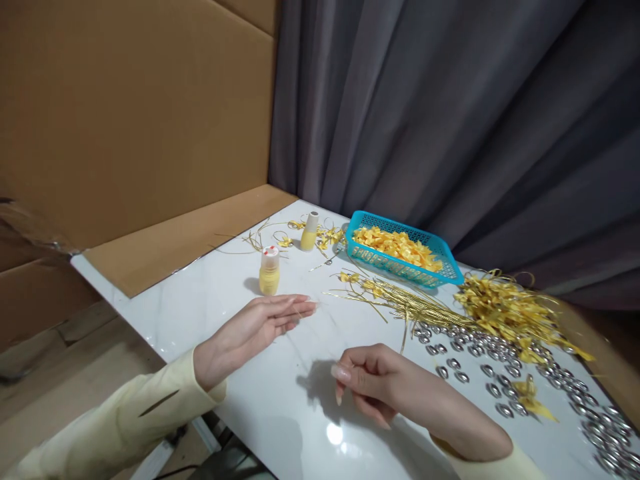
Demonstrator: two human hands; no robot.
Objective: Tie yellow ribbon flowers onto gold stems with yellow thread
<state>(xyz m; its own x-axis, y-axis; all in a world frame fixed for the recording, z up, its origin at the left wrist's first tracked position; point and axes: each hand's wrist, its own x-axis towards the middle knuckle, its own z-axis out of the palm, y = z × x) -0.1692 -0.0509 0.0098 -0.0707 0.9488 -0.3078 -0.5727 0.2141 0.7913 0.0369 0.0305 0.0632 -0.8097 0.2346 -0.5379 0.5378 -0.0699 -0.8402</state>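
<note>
My left hand point(260, 329) is above the white table with its fingers stretched out, palm turned inward. It is nearest to a small bottle of yellow liquid point(269, 275) with a clear cap, which stands upright just behind it. My right hand point(373, 383) hovers over the table to the right, thumb pressed toward the curled index finger and the other fingers bent. Whatever it pinches, if anything, is too small to see. Beyond it lies a bundle of gold cords point(420, 303) with small yellow bows at one end.
A blue plastic basket point(453, 267) of yellow ribbon bows point(397, 247) stands at the back. A second bottle point(309, 235) is near loose corded bows. To the right lie a pile of gold corded bows point(505, 313) and many silver oval pieces point(607, 433). Cardboard point(135, 120) walls the left.
</note>
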